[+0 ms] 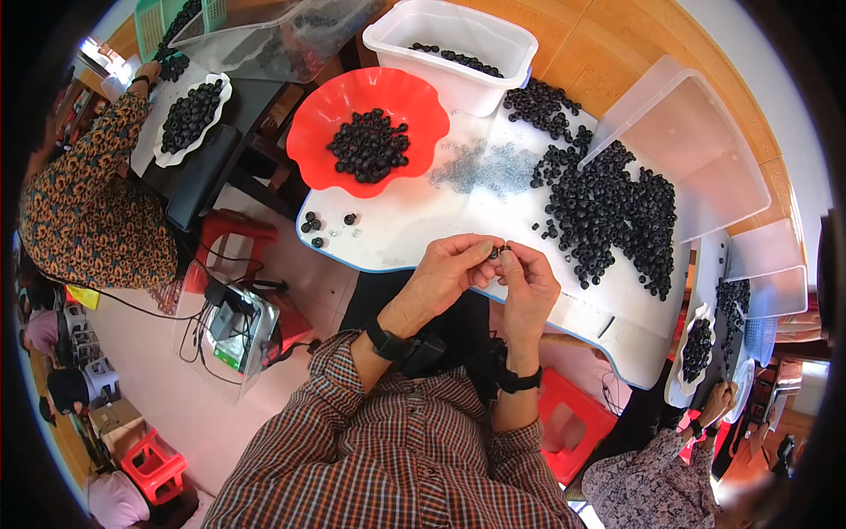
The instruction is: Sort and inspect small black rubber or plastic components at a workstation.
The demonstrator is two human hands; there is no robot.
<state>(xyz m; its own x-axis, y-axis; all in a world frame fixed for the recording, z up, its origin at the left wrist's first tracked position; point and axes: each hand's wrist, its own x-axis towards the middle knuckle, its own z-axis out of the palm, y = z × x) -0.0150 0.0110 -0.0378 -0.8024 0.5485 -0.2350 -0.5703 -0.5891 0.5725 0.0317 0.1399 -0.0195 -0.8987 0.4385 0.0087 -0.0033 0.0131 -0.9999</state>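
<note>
My left hand (pixel 448 270) and my right hand (pixel 530 284) meet just over the near edge of the white table. Both are closed, thumbs and fingertips pinching a small black round part (pixel 494 253) between them. Its details are mostly covered by the fingers. Beyond my hands a patch of tiny clear pieces (pixel 493 167) lies on the tabletop. To the right spreads a large heap of similar black round parts (pixel 608 212). At the left, a red wavy-rimmed bowl (pixel 304 123) holds a pile of black parts (pixel 370 145). Several loose ones (pixel 311 222) sit near the table's left corner.
A white tub (pixel 388 44) with black parts stands at the back, and a clear plastic bin (pixel 718 150) lies tipped at the right. People work at tables on both sides, one in a patterned sleeve (pixel 97 150). Red stools (pixel 573 423) stand nearby.
</note>
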